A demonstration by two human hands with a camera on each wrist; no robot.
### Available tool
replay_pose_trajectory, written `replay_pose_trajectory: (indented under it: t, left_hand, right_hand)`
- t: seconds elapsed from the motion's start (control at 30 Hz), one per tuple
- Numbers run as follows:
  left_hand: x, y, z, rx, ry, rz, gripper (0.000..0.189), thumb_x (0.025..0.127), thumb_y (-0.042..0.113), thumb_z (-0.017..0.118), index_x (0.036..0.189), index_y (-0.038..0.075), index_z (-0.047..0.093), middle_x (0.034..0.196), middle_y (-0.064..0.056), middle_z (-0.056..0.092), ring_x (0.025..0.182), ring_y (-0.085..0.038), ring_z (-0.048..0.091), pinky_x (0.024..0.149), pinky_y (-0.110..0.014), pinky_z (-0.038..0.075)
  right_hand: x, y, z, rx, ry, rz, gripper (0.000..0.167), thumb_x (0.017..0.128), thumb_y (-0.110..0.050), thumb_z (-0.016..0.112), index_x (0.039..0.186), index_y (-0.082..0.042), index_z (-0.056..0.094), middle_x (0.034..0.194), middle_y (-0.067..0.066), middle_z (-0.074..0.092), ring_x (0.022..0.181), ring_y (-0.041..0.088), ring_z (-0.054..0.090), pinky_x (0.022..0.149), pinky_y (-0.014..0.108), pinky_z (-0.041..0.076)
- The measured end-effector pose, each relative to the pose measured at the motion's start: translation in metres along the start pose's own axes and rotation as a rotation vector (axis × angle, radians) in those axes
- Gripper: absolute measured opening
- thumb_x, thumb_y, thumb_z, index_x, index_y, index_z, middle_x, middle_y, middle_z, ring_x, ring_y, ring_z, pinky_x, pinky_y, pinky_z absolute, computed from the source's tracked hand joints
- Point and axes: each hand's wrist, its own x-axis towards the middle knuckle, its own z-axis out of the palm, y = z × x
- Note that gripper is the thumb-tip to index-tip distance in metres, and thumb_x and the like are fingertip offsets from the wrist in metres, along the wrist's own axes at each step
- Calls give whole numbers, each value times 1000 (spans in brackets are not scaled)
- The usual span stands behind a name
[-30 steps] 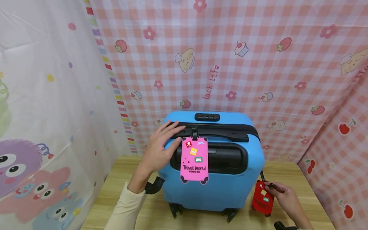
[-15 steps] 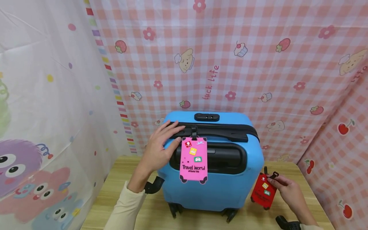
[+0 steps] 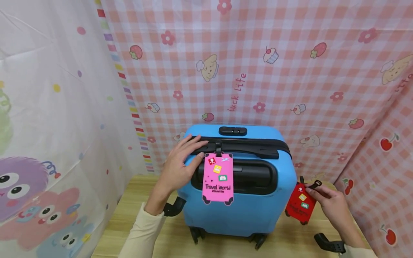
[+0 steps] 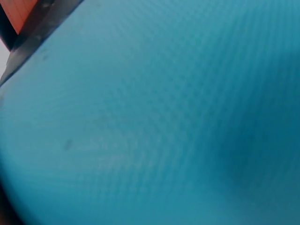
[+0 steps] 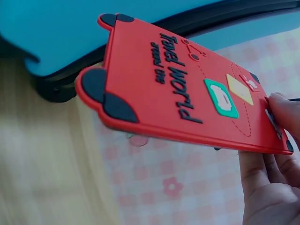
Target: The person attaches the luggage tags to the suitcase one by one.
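Observation:
A blue suitcase [image 3: 232, 215] stands upright on the table in the head view. From its black top handle [image 3: 248, 149] hangs a pink luggage tag [image 3: 218, 193] on a black strap. My left hand [image 3: 180, 166] rests on the suitcase's upper left edge, its fingers fairly straight over the handle's end; its wrist view shows only blurred blue shell. Right of the suitcase, my right hand [image 3: 333, 204] pinches a red luggage tag [image 3: 298, 210] by its upper corner. The black strap [image 3: 315, 184] sticks out there with its buckle end. In the right wrist view the thumb [image 5: 283, 110] lies on the tag's face.
A wooden table [image 3: 129, 211] carries the suitcase. Behind it hangs a pink checked curtain [image 3: 284, 82], with a white cartoon curtain [image 3: 71, 107] at the left and a cherry-print curtain [image 3: 384, 168] at the right. A black combination lock [image 3: 232, 131] sits on the suitcase top.
My right hand has lifted the red luggage tag up and slightly to the right, away from the lower table area. The left hand has stayed where it was on the suitcase.

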Motion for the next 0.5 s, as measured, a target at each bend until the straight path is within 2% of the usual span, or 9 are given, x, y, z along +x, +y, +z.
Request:
replay_pose_trajectory:
  t: [0.13, 0.3, 0.5]
  left_hand:
    - [0, 0, 0, -1, -4, -11, 39, 102, 36, 53, 139, 26, 59, 155, 2, 43, 150, -20, 23, 117, -62, 15]
    - [0, 0, 1, -8, -5, -12, 39, 102, 36, 53, 139, 26, 59, 155, 3, 42, 150, -19, 23, 117, -62, 15]
    - [2, 0, 2, 0, 1, -16, 39, 101, 36, 53, 139, 26, 59, 155, 3, 42, 150, -20, 23, 117, -63, 15]
  right_hand:
    - [1, -9, -4, -1, 46, -37, 36, 95, -32, 67, 107, 2, 72, 88, -23, 63, 78, -1, 56, 64, 18, 48]
    - [3, -17, -5, 53, 63, -98, 29, 94, -21, 70, 107, 5, 71, 86, -26, 65, 79, -4, 58, 65, 14, 49]
    - [4, -31, -9, 98, 83, -138, 30, 93, -16, 70, 111, 8, 70, 90, -28, 66, 80, -5, 59, 66, 12, 49]
